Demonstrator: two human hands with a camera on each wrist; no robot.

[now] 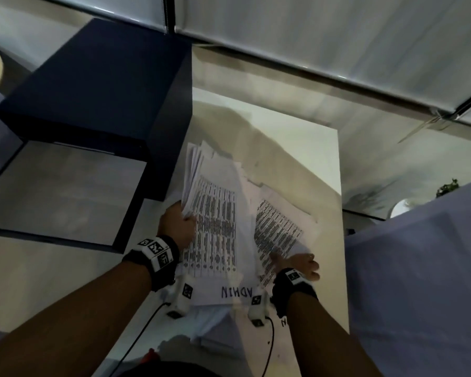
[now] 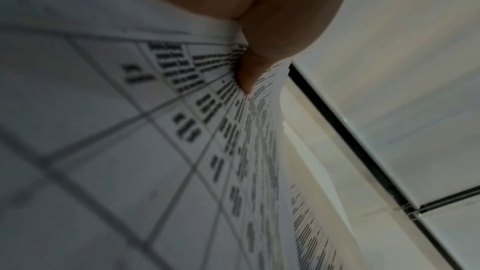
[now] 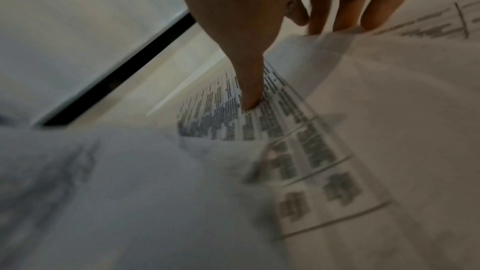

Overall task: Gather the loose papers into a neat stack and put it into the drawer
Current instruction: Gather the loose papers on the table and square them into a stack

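**Paper sheets half gathered on a white table**

White printed papers [image 1: 215, 213] lie in a fanned, uneven bunch across the near half of the table [image 1: 321, 159], close to its left edge. Rows of dark table text cover the top sheet, and "ADMIN" is handwritten near its closest edge. A second printed sheet [image 1: 279, 227] sits askew just to the right, overlapping the bunch, with more loose sheets showing beneath and at the table's near edge.

Left of the table stands a dark blue cabinet [image 1: 98, 83], its side just beside the table's left edge. Its drawer [image 1: 65, 191] is pulled out toward the person, with a pale bottom and dark rim. Pale wall panels with dark seams run behind the table. A small green plant [image 1: 447, 186] shows far right, well apart from the papers.

At the bunch's left edge, the left hand [image 1: 178, 227] grips several sheets, thumb on top and fingers underneath; the left wrist view shows the thumb [image 2: 249, 73] pressed onto the printed page. On the askew sheet, the right hand [image 1: 299, 263] rests palm down, its thumb [image 3: 249, 81] pressing on the print and its other fingers [image 3: 348, 13] extended to the paper beyond a lifted corner. Both wrists wear black bands with marker tags, and cables trail back toward the person.
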